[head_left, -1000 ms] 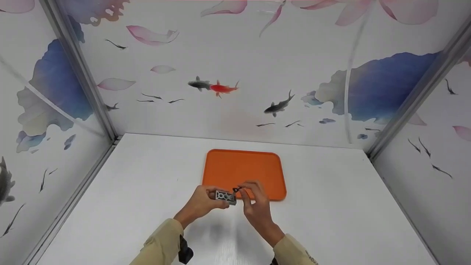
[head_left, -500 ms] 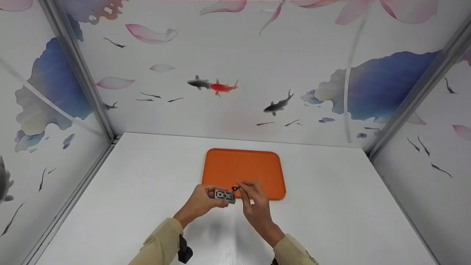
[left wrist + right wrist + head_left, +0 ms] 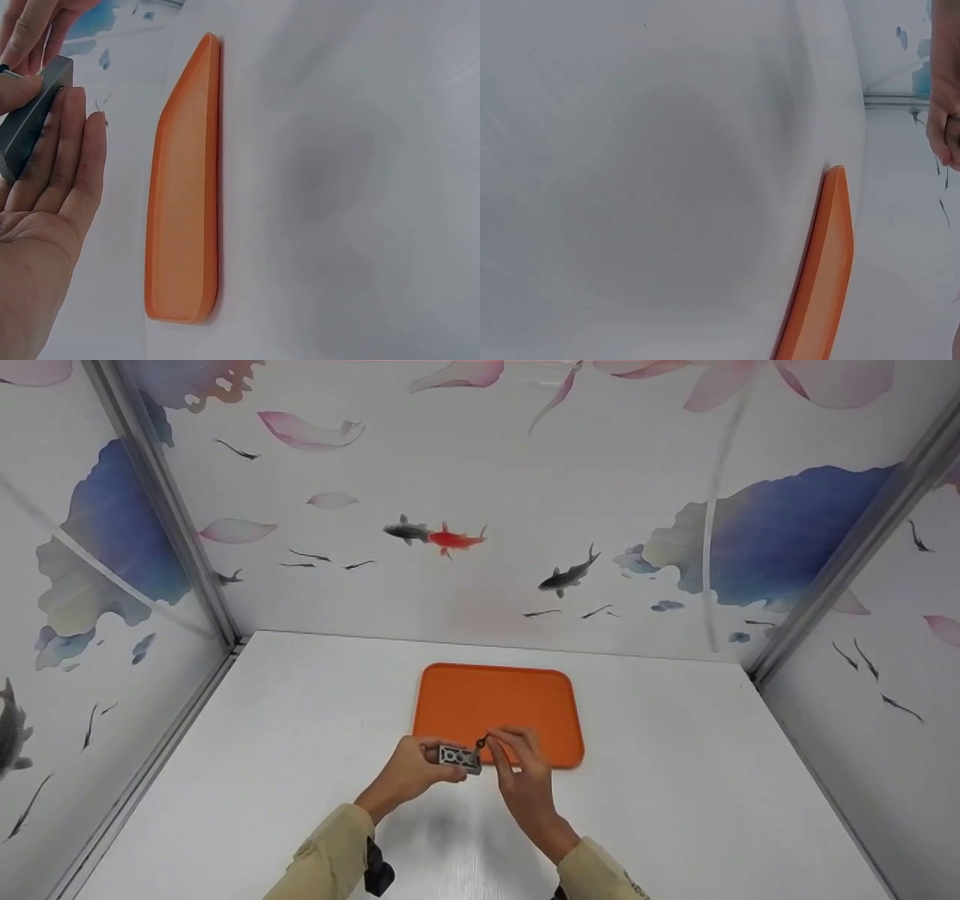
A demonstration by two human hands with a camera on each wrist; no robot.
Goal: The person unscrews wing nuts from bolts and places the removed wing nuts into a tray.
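Observation:
My left hand (image 3: 409, 772) grips a small grey rectangular block (image 3: 453, 757) between thumb and fingers, over the near edge of the orange tray. The block's upper face has a dark cut-out pattern with round openings. In the left wrist view the block (image 3: 34, 116) shows a smooth grey side, lying across the fingers. At its right end, my right hand (image 3: 526, 780) pinches a small dark piece with a ring-shaped end (image 3: 481, 743) between thumb and forefinger. This piece is too small to name. Only part of the right hand (image 3: 946, 97) shows at the edge of the right wrist view.
The orange tray (image 3: 499, 697), with a low raised rim, lies on the white table (image 3: 315, 712) just beyond the hands. White panels printed with fish and petals (image 3: 480, 472) enclose the table at the back and both sides, joined by grey metal posts (image 3: 161, 502).
The small dark piece has swung from lying sideways to standing more upright at the block's end, and the right fingertips have shifted slightly with it. The left hand and block stay almost in place.

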